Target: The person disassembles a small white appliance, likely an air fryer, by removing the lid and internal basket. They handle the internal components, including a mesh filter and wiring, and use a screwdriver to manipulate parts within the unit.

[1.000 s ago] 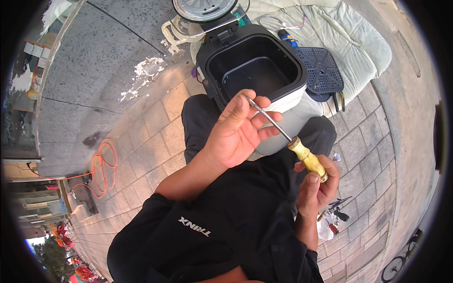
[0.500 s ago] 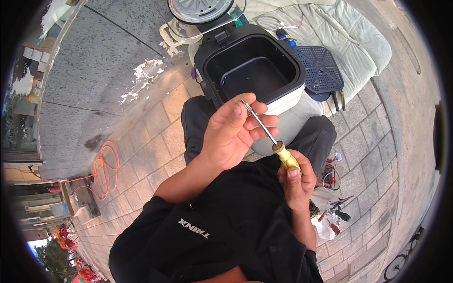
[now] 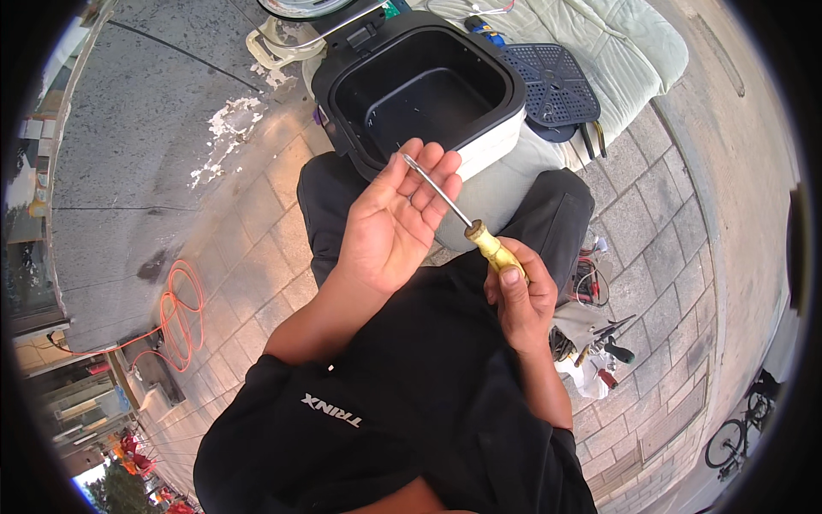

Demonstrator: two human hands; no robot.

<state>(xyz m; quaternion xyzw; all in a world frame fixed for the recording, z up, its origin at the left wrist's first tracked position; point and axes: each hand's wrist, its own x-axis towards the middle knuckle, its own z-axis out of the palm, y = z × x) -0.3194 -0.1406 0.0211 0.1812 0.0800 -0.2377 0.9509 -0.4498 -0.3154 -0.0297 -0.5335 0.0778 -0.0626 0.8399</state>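
A screwdriver [image 3: 487, 242] with a worn yellow handle and a steel shaft points up and to the left above my lap. My right hand [image 3: 526, 301] is closed round its handle. My left hand [image 3: 387, 230] is palm up with its fingers stretched out, and the shaft's tip lies by its thumb and forefinger. Whether a small part sits at the tip, I cannot make out. Just beyond my left fingers stands a white-sided cooker [image 3: 494, 147] with a deep black square inside; its round lid [image 3: 310, 7] is tipped back, partly cut off by the upper edge.
A pale quilted pad [image 3: 629, 60] lies beneath the cooker. On it, to the right, rests a dark perforated tray [image 3: 552, 84] near a blue tool [image 3: 485, 31]. Assorted hand tools [image 3: 610, 347] lie on the paving at right. An orange cord [image 3: 178, 313] is coiled at left.
The cooker and surroundings have shifted up and left in the picture. My left fingers have straightened and opened out beside the screwdriver's tip; the right hand keeps its hold.
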